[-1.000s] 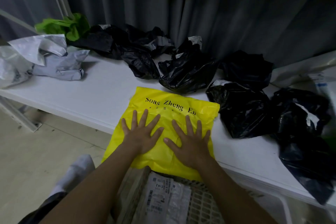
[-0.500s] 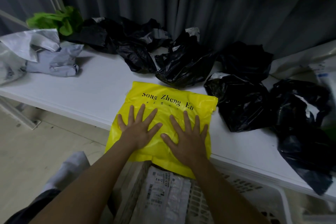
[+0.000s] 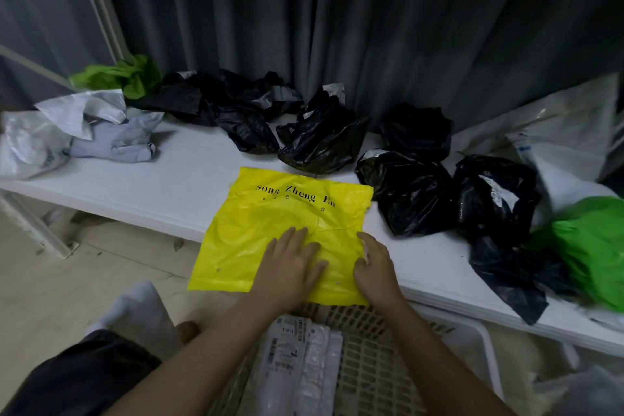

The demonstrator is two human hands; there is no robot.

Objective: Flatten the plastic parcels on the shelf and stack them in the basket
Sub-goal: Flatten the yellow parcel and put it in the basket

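Observation:
A yellow plastic parcel (image 3: 287, 223) with black lettering lies flat on the white shelf (image 3: 162, 192), its near part hanging over the front edge. My left hand (image 3: 290, 267) presses flat on its near middle with straight fingers. My right hand (image 3: 374, 267) sits at the parcel's right edge, its fingers bent over that edge. Below, the white lattice basket (image 3: 381, 368) holds flattened grey-white parcels (image 3: 297, 365) with labels.
Several crumpled black parcels (image 3: 320, 138) lie along the back and right of the shelf. Green parcels sit at back left (image 3: 128, 78) and far right (image 3: 594, 246). Grey-white parcels (image 3: 101, 132) are at the left end, a pale bag (image 3: 567, 132) at the right. A dark curtain hangs behind.
Both hands slid back toward the near edge of the yellow parcel. The right hand moved to its right edge and its fingers bent. The view shifted to the right.

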